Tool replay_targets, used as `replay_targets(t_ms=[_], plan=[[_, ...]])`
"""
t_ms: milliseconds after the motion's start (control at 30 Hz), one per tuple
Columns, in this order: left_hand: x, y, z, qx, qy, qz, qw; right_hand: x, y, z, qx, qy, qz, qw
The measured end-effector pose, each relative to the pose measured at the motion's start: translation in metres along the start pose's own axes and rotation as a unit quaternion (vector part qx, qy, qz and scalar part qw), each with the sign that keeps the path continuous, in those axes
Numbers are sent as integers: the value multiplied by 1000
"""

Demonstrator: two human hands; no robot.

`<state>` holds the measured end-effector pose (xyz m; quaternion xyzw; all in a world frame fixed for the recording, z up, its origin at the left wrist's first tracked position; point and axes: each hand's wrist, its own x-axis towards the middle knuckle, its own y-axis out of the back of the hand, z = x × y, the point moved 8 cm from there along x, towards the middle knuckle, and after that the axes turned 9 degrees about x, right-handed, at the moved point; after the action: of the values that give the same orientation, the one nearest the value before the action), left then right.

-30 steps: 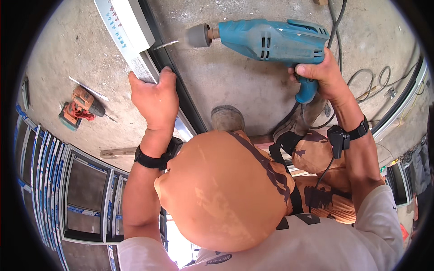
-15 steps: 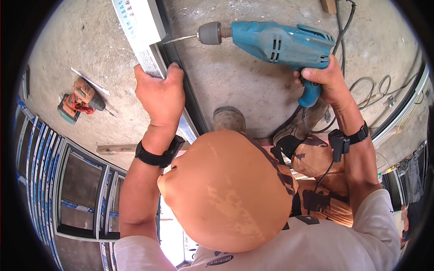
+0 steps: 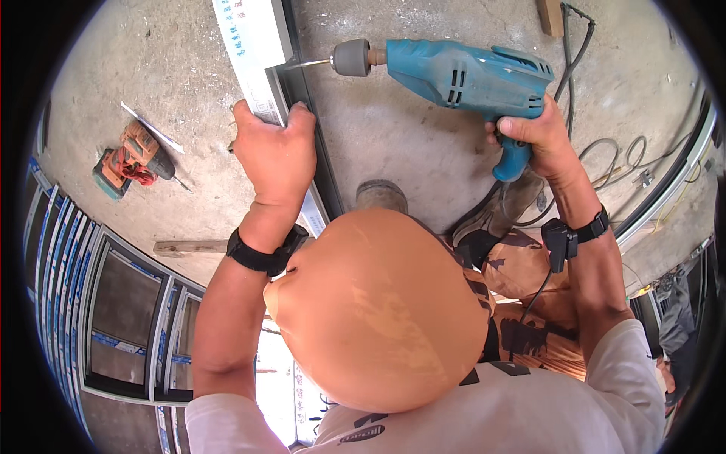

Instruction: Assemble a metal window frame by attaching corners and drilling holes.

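Note:
My right hand (image 3: 535,138) is wrapped round the handle of a blue corded power drill (image 3: 473,76), held level with its chuck pointing left. A thin drill bit (image 3: 316,63) reaches the side of a long metal profile (image 3: 319,144), dark along its right side and covered in white printed film. Whether the bit has entered the metal, I cannot tell. My left hand (image 3: 276,163) grips the profile just below the bit, thumb and fingers over its two edges. Each wrist wears a black strap.
On the floor at left lie an orange and green cordless drill (image 3: 136,163) and a thin white strip (image 3: 153,127). Window-like metal frames (image 3: 125,318) stand at lower left. A wooden block (image 3: 550,17) is at the top, and black cable (image 3: 582,45) trails at right.
The upper part of the profile and my left hand have shifted slightly right. The drill stays nearly in place, and less of its bit shows before the profile.

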<state>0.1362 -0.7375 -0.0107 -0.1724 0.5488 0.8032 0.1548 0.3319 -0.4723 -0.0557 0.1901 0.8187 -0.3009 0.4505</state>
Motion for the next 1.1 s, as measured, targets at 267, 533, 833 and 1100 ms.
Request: replay_targets(t_ms=[267,533,833,1100], plan=[[-1,-1,-3,14,29,-15,999,-1,-1,-2,3,14,-4,1000],[-2,-1,-4,14,52,-31,998,-1,-4,-2,4,18,-10,1000],[0,-1,-1,23,10,-7,1000,-2,-3,-3,23,35,-10,999],[0,2,1,28,7,-12,1000,3,-5,-7,-3,23,-30,999]])
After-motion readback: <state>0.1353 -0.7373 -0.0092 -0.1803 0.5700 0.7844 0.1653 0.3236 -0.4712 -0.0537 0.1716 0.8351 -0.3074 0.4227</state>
